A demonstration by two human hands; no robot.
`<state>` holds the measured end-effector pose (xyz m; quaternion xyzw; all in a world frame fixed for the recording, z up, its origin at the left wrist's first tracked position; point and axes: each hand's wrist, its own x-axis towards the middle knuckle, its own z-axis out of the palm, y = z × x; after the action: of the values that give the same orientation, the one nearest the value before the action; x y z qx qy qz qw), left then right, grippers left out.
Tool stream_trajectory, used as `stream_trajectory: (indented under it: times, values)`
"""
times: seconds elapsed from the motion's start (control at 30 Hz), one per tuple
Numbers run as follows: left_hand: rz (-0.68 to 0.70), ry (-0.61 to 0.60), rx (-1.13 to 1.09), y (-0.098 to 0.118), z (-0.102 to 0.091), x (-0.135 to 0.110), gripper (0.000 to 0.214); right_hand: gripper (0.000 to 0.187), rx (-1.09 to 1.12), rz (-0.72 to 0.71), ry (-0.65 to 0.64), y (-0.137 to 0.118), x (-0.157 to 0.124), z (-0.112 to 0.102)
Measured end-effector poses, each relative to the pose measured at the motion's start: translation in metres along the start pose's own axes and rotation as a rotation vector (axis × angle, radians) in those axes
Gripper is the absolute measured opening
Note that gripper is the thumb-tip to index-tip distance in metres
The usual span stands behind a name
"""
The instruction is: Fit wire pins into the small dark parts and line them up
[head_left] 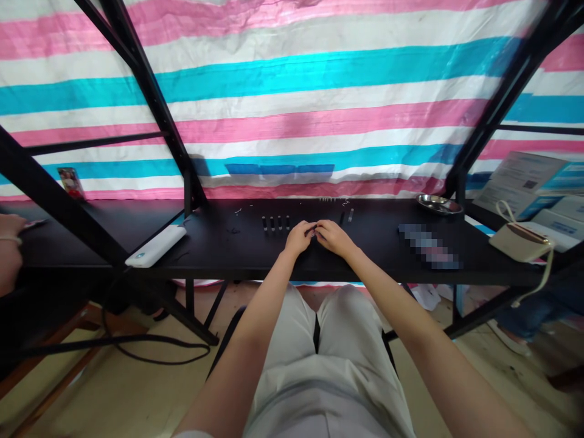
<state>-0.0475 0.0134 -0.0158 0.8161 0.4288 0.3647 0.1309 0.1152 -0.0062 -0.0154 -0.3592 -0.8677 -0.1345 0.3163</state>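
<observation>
My left hand and my right hand meet above the black table, with the fingertips of both pinched together. Whatever lies between them is too small and too covered to name. Just left of my left hand stands a row of several small cylinders, dark with pale tops. Beyond my right hand are a thin dark piece and a slim pale tube.
A white oblong device lies at the left, a metal dish at the back right. Right of my hands are a blurred-out flat object and a beige bag. Another person's hand shows at far left. Black frame posts flank the table.
</observation>
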Motion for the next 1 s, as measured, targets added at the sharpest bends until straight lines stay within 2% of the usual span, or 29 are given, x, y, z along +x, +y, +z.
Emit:
stream_trajectory:
  times: [0.23,0.4,0.53,0.63,0.77,0.87,1.0]
  values:
    - [-0.081,0.014,-0.147,-0.0094,0.0071,0.0057,0.028,0.026,0.006,-0.12,0.131,0.002,-0.001,0.0059]
    - [-0.129,0.061,-0.186,-0.0068,0.0049,0.0045,0.019,0.026,0.02,-0.056,0.101,0.0011,-0.0035,0.0043]
    - [-0.141,0.159,-0.238,-0.0076,0.0052,0.004,0.017,0.026,-0.013,0.068,0.088,0.0041,-0.0047,0.0027]
    - [-0.15,0.209,-0.261,-0.0092,0.006,0.0039,0.018,0.026,-0.093,0.243,0.021,0.0062,-0.0042,0.0025]
    - [-0.166,0.244,-0.295,-0.0074,0.0047,0.0031,0.024,0.024,-0.197,0.451,-0.156,0.0052,-0.0025,0.0022]
    - [-0.196,0.273,-0.332,-0.0045,0.0027,0.0026,0.029,0.021,-0.216,0.51,-0.254,0.0028,-0.0015,0.0006]
    - [-0.193,0.308,-0.359,-0.0023,0.001,0.0024,0.035,0.018,-0.166,0.488,-0.302,-0.0004,-0.0012,-0.0034]
